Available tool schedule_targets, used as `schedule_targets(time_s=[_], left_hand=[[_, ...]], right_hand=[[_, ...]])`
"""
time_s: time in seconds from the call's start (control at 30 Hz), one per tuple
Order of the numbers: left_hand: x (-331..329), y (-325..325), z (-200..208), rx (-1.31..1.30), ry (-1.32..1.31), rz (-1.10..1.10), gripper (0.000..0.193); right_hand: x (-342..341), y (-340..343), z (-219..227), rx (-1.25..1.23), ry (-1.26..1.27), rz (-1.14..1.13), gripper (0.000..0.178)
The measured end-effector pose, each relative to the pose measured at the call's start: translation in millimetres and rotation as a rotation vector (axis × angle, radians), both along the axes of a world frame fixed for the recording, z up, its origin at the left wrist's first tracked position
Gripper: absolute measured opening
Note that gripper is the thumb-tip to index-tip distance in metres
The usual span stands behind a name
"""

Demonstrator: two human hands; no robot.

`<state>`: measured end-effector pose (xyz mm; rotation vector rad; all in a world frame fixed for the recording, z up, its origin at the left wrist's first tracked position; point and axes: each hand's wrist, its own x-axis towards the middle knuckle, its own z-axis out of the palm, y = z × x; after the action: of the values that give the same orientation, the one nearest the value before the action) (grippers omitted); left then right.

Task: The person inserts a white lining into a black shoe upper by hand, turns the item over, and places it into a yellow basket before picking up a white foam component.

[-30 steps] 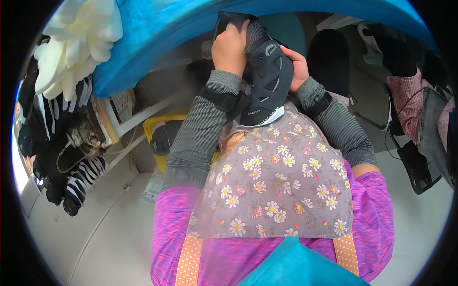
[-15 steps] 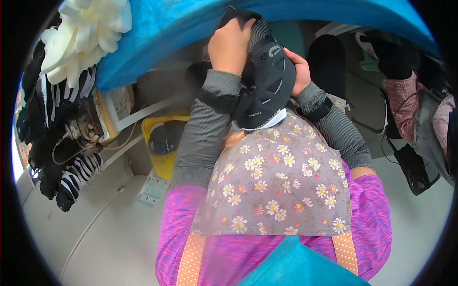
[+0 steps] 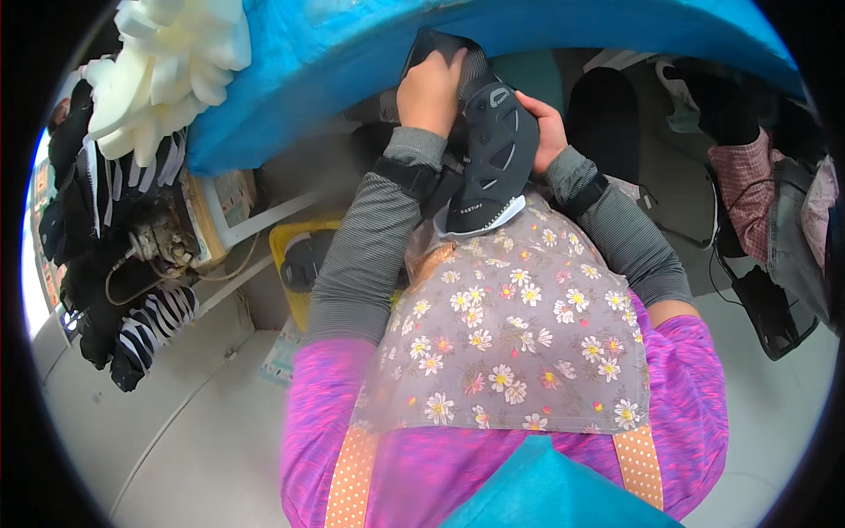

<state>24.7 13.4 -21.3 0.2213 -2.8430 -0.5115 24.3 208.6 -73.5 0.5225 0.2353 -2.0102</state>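
A black shoe upper (image 3: 498, 145) with grey markings hangs over my lap, its white-edged end toward me. My left hand (image 3: 429, 93) is closed on the upper's far, ribbed end, thumb pressed against the fabric. Along the right edge, my right hand (image 3: 547, 132) grips the same upper between thumb and fingers; part of those fingers is hidden behind it. Below the upper spreads my grey flowered apron (image 3: 519, 343).
A table with a blue cover (image 3: 370, 53) curves across the far side. White foam-like pieces (image 3: 167, 70) and black-and-white striped pieces (image 3: 154, 326) are at left. A yellow basket (image 3: 295, 304) holds black pieces. Another person's clothed leg (image 3: 797, 255) shows at right.
The upper has tilted and turned slightly in my hands. My left hand has shifted a little right and nearer; my right hand has moved slightly left.
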Motion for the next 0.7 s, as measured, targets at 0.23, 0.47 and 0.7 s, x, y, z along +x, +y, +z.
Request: schedule_targets(time_s=[0.23, 0.47, 0.7], left_hand=[[5.1, 17.7, 52.0, 0.08, 0.112, 0.144, 0.047], [-1.9, 21.0, 17.0, -0.022, -0.094, 0.109, 0.041], [-4.5, 15.6, 2.9, -0.003, -0.036, 0.135, 0.05]], right_hand=[[-2.1, 8.7, 29.1, -0.019, 0.172, -0.059, 0.037], [2.6, 7.9, 7.3, 0.022, 0.095, -0.058, 0.036], [2.3, 5.1, 10.3, -0.025, 0.109, -0.023, 0.035]])
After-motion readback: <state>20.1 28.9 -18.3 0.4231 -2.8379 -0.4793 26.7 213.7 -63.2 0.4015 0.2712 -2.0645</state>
